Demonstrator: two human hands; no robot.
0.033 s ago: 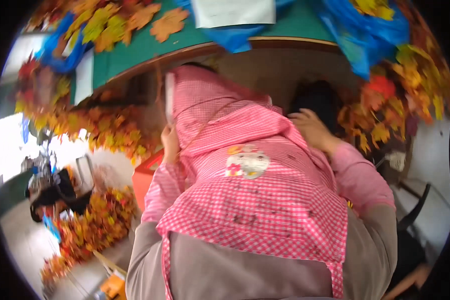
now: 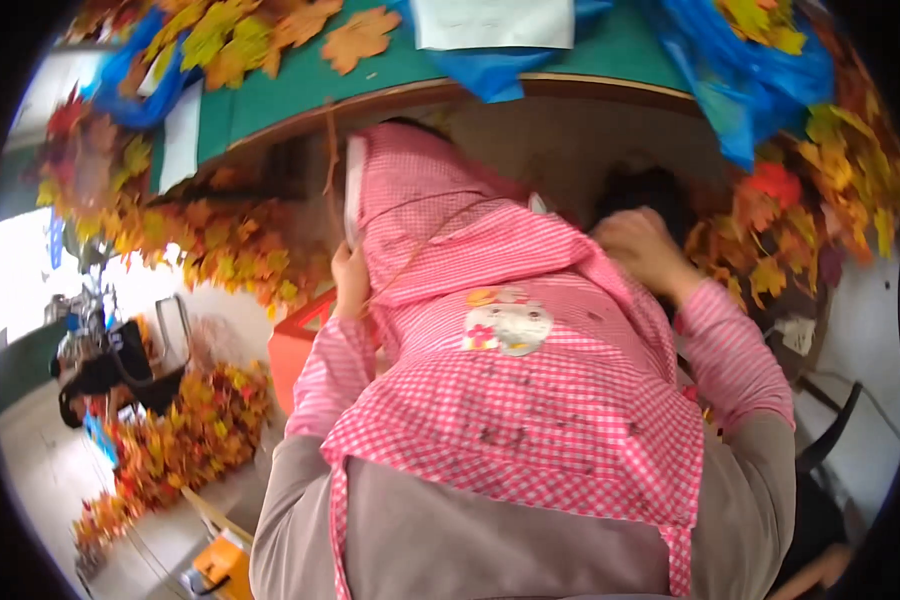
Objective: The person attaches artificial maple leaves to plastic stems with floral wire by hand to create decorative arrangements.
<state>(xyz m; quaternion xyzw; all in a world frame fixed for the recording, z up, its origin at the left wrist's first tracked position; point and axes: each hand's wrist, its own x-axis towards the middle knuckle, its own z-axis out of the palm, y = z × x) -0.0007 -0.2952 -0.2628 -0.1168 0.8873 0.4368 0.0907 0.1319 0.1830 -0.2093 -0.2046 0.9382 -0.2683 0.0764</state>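
Note:
A pink-and-white checked apron (image 2: 530, 400) with a cartoon patch covers my front and lap. At its left edge is my left hand (image 2: 350, 278), fingers bent round the cloth and partly hidden behind it. On the other side my right hand (image 2: 648, 248) is closed, its fingers curled next to the apron's right edge. Whatever it holds, if anything, is hidden. Just beyond that hand sits a dark shape (image 2: 650, 190) under the table, too dim to name. A thin brown strand (image 2: 410, 262) lies across the apron.
Ahead is a green-topped table (image 2: 300, 100) with orange artificial maple leaves (image 2: 358, 38), a white paper sheet (image 2: 495, 22) and blue plastic bags (image 2: 750, 80). Leaf garlands hang at both sides. A red box (image 2: 292, 350) stands at my left; a leaf heap (image 2: 195, 430) lies on the floor.
The view has shifted slightly, moving the scene a little to the right. My right hand's fingers, spread against the apron's edge before, are now curled in. My left hand stays at the apron's edge.

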